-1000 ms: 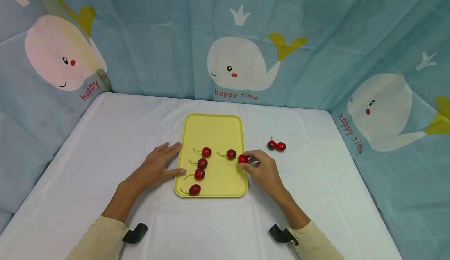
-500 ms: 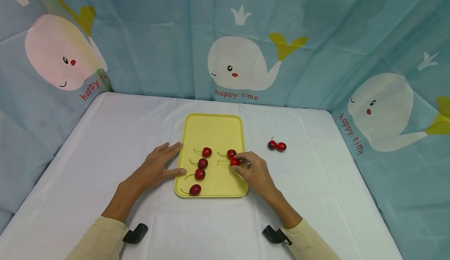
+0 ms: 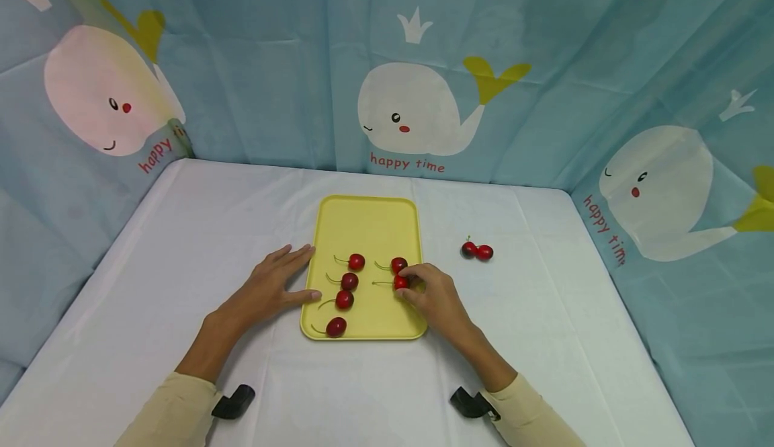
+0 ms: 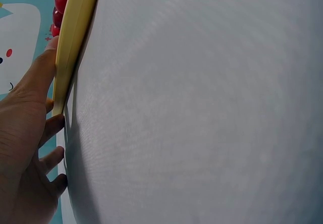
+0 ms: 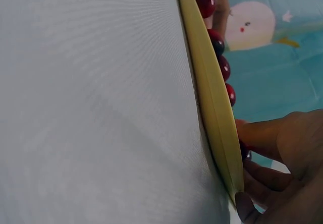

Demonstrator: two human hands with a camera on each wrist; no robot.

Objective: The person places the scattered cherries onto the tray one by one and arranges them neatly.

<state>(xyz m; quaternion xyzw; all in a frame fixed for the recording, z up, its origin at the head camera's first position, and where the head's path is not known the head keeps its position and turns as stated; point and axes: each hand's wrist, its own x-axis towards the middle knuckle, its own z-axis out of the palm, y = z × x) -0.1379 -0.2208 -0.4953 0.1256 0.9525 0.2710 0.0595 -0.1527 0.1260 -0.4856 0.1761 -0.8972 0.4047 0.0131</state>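
to set this cherry [image 3: 401, 282] down well, we should bring it fully to rest on the yellow tray [image 3: 365, 225] and part thumb and fingers slowly, since a round fruit is likely to roll. we do best to aim its stem at the tray's left edge, matching the neighbouring cherry [image 3: 398, 265], without nudging that one. our right grip [image 3: 440, 297] reaches over the tray's right edge and pinches the cherry between thumb and fingertips. our left grip [image 3: 260, 290] is spread at the left edge, thumb over the rim, well placed to steady the tray.

the pinched cherry is in the tray's right half, on the near side of its neighbour; whether the two touch, or whether it already bears on the tray, we cannot tell. it looks round, glossy and bright red, with a thin, pale stem. a touching pair of cherries [image 3: 476, 251] lies on the worktop [image 3: 574, 299], beyond the tray's right edge.
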